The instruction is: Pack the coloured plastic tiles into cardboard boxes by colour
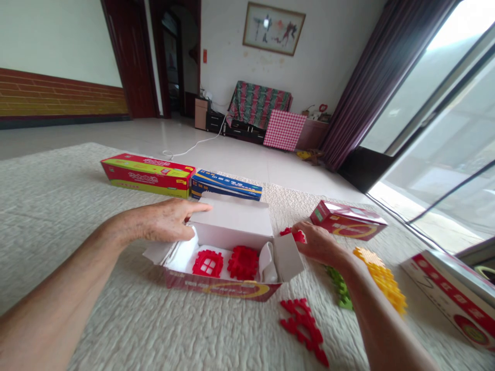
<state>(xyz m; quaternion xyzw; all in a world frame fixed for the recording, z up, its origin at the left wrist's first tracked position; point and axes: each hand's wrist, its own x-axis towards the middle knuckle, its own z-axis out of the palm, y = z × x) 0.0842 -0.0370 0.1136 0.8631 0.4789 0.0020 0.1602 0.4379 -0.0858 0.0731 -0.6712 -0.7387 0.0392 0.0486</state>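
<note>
An open cardboard box (228, 288), white inside and dark red outside, sits in front of me with its lid raised. In it, between white padding (267, 263), lie a red interlocking piece with a window (208, 264) and several red pieces stacked together (243, 263). My left hand (166, 219) is at the box's left rear corner, index finger stretched along the lid and thumb by the padding. To the right of the box, my right hand (319, 242) has its fingers on a red toothed piece (293, 235), partly hidden by the fingers. Another red toothed piece (303, 330) lies flat at the box's front right.
Yellow pieces (382, 283) and green pieces (340, 287) lie right of my right forearm. A red-and-yellow box (149, 175) and a blue box (227, 185) stand behind. A dark red box (348, 220) and a white-and-red box (452, 299) stand right on the quilted cover (127, 314).
</note>
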